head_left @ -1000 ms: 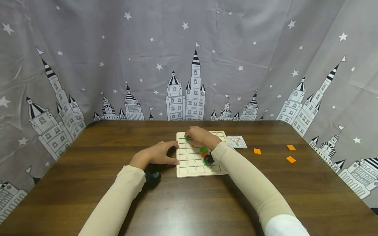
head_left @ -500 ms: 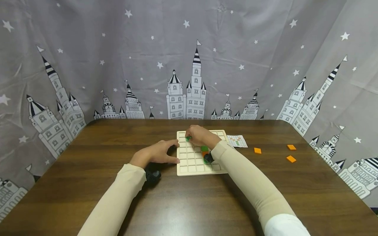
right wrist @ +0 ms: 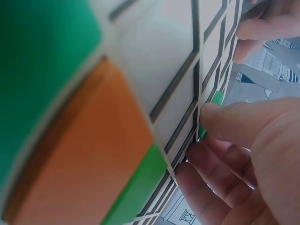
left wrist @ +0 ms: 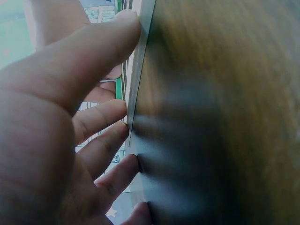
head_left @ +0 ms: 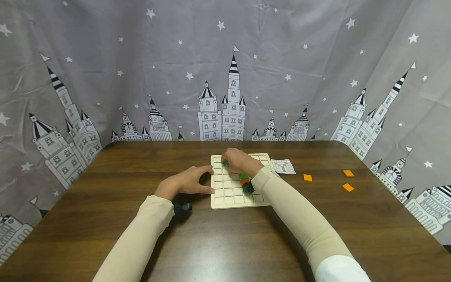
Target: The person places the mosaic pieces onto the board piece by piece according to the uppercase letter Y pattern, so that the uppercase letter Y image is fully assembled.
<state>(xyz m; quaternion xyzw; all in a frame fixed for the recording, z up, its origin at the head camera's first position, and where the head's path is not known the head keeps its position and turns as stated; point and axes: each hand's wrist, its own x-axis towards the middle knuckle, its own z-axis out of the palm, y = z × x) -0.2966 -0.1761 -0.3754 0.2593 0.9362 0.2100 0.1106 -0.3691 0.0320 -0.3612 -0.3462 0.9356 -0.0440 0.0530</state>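
Green tile (right wrist: pixel 217 99) pinched by right hand (head_left: pixel 238 160), left hand (head_left: pixel 186 181) spread against pale board (head_left: pixel 229 200), printed card (head_left: pixel 284 167) beside

The head view looks forward and down from up high, farthest away, over the tabletop (head_left: pixel 218 246). The left wrist view is very close to the left grip (left wrist: pixel 47 126) and looks along the edge of the board (left wrist: pixel 139 61). The right wrist view looks low and close across the board to the right grip (right wrist: pixel 262 150). All three views share the board.
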